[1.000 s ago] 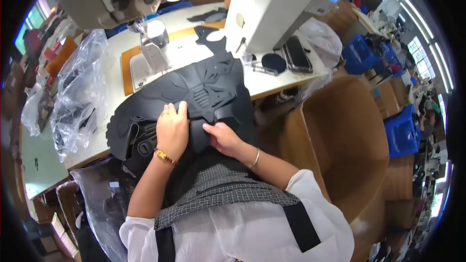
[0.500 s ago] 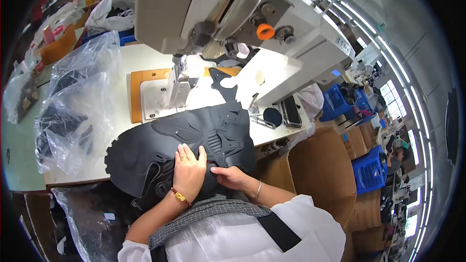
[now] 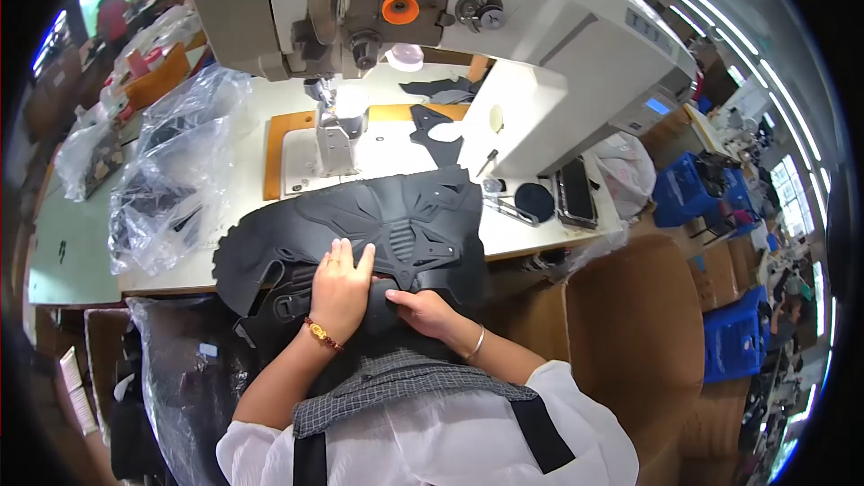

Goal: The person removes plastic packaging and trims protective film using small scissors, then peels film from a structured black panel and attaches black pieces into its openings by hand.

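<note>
A large black molded panel (image 3: 360,207) with raised ribs and cut-outs lies across the front of the sewing table, its near edge hanging toward my lap. Flat on its lower middle rests my left hand (image 3: 341,286), fingers stretched out and thumb apart. Just to the right, my right hand (image 3: 425,313) pinches the near edge, thumb on top and the other fingers hidden underneath. A black strap buckle (image 3: 288,308) shows at the panel's lower left. Behind the panel stands the sewing machine (image 3: 549,81), its presser foot (image 3: 329,117) above the needle plate, apart from the panel.
Loose black cut pieces (image 3: 437,133) lie behind the needle plate. Right of it are scissors (image 3: 511,210), a round black disc (image 3: 535,203) and a black tray (image 3: 576,191). Clear plastic bags (image 3: 175,189) cover the table's left; a cardboard box (image 3: 630,333) stands at right.
The camera view has shifted, so the machine and table appear farther left and right of before. Both hands stay on the panel in nearly the same places.
</note>
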Tool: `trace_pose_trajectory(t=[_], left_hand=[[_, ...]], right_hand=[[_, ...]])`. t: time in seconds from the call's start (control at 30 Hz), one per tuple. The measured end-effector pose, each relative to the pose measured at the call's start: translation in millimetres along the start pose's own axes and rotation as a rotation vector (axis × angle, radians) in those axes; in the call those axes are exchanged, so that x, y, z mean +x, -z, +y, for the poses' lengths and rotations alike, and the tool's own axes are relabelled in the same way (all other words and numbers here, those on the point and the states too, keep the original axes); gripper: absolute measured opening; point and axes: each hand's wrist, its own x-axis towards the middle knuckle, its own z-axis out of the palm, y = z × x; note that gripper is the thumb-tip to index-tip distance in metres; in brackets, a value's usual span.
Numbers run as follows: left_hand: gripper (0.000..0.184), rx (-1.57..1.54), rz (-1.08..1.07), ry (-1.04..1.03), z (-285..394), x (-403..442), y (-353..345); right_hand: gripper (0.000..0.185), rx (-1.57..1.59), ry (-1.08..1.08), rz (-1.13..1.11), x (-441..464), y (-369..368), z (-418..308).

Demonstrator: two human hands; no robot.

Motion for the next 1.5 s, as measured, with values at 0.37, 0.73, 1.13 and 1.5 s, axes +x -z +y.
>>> trace_pose_trajectory(t=[0.37, 0.73, 1.13, 1.5], left_hand=[[0.044, 0.026, -0.046, -0.017, 3.4, 7.2, 7.7], [0.044, 0.053, -0.061, -0.05, -0.6, 7.3, 6.0], [0.063, 0.057, -0.309, -0.055, 17.8, 33.5, 54.0], [0.028, 0.391, -0.206, -0.334, -1.7, 238.8, -33.9]], right_hand=[[0.038, 0.018, 0.075, -0.111, 5.5, 4.2, 10.4], [0.043, -0.015, 0.016, -0.143, -2.4, -4.6, -3.7], [0.062, -0.034, -0.349, -0.238, -6.4, 6.7, -38.2], [0.056, 0.068, -0.152, -0.365, 5.6, 9.5, -14.5]])
